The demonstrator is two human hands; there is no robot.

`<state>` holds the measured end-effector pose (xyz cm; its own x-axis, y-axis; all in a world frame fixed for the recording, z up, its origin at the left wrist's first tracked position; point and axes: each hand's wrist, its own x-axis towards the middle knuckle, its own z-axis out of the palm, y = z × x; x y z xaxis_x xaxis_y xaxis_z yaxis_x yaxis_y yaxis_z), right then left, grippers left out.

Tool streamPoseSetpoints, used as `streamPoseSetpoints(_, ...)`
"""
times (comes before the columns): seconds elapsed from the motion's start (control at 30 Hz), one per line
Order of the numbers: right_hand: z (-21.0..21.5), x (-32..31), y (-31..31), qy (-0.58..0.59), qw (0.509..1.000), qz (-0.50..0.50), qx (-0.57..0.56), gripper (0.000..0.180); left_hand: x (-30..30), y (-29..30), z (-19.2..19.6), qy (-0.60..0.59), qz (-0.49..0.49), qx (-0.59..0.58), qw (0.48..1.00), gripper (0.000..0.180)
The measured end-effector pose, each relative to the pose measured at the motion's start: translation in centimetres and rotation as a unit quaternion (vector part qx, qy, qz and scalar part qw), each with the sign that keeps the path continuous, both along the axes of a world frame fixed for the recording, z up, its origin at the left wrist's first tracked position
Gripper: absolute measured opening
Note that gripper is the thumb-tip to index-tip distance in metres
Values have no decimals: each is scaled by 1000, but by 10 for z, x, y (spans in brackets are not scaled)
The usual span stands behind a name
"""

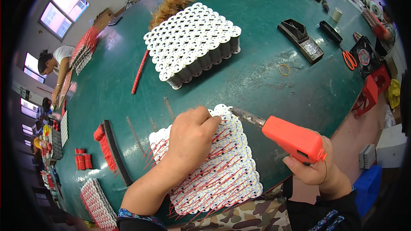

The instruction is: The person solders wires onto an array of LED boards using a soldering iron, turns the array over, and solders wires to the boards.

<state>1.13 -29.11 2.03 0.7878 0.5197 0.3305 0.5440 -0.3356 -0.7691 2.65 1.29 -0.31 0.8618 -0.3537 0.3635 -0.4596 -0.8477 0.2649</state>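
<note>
A sheet of joined round white circuit boards lies at the table's near edge, with many thin red wires slanting across it. My left hand rests over its upper part, thumb and forefinger pinched together near the far corner; what they hold is too small to make out. My right hand is wrapped round the handle of a red soldering gun. Its metal tip points left and comes close to the boards at that same far corner, near my left fingertips.
Beyond stands a stack of similar white boards, beside a feather duster. Left are red wire bundles and a dark strip beside more wires. A black tool and orange-handled scissors lie right. Another person works far left.
</note>
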Motion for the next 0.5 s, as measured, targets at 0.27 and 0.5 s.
streamPoseSetpoints(0.27, -3, -1, -2, 2, 1000, 3, 7, 54, -1, -3, -6, -16, -14, 38, 999, 24)
streamPoseSetpoints(0.5, -10, 0, 1, 38, 999, 16, 33, 54, -1, -3, -6, -15, -17, 41, 999, 23)
